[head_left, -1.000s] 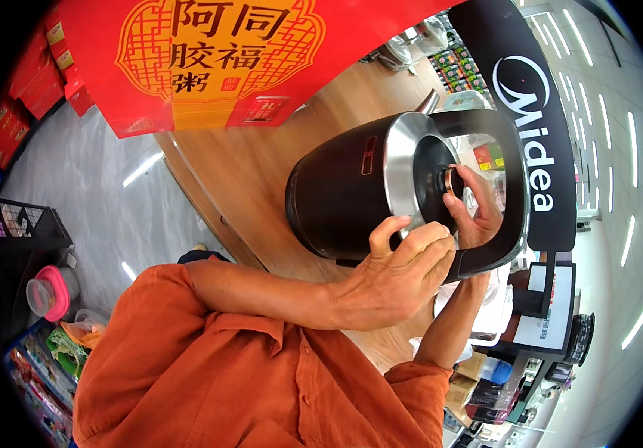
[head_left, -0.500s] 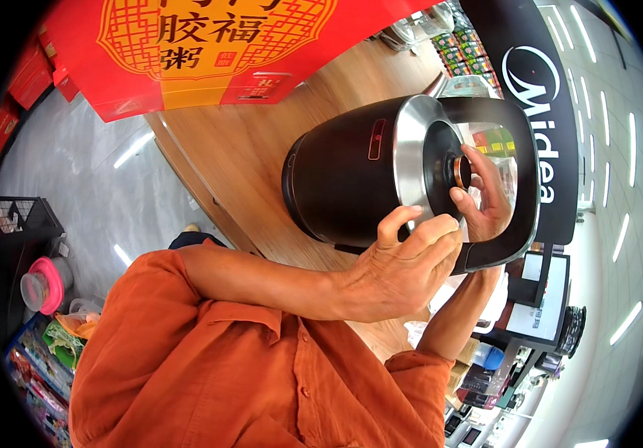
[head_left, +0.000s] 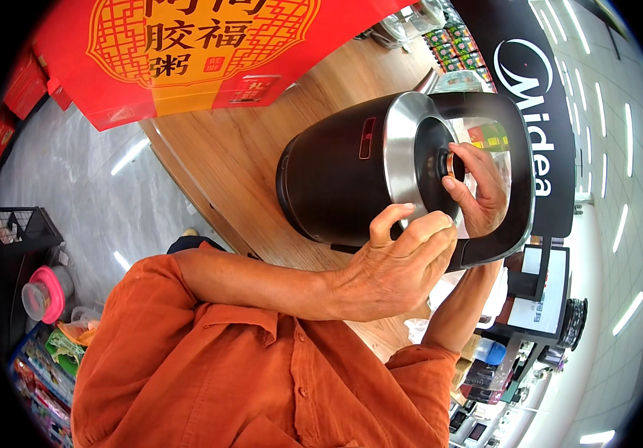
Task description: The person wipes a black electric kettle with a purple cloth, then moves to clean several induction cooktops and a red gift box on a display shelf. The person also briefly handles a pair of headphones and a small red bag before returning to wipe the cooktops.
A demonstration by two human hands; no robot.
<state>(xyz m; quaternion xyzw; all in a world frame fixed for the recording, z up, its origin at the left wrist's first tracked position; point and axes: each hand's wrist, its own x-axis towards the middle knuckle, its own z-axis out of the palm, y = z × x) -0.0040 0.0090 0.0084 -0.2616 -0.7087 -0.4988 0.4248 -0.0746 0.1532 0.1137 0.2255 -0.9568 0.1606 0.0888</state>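
Note:
A dark brown electric kettle (head_left: pixel 336 168) with a steel rim (head_left: pixel 403 142) is in front of me, its base toward the left of the picture. Its large black handle (head_left: pixel 519 149) loops out on the right. My right hand (head_left: pixel 482 194) reaches through the handle loop, thumb and fingers pinched on the copper-edged knob (head_left: pixel 452 164) of the black lid (head_left: pixel 426 168). Against the lower side of the rim, where the handle joins, my left hand (head_left: pixel 403 261) is closed with bent fingers. Part of the rim and handle end is hidden behind it.
The kettle is on a wooden counter (head_left: pixel 224 157). A red and gold gift box (head_left: pixel 261 67) is at the top. Beyond the handle rise a black sign panel (head_left: pixel 553 201) and a screen (head_left: pixel 549 299). A black wire basket (head_left: pixel 19 228) and a pink-lidded tub (head_left: pixel 48 291) lie at left.
The whole view has shifted slightly, so the kettle and both hands appear a little further left. Both hands keep nearly the same hold, and the lid looks still in place.

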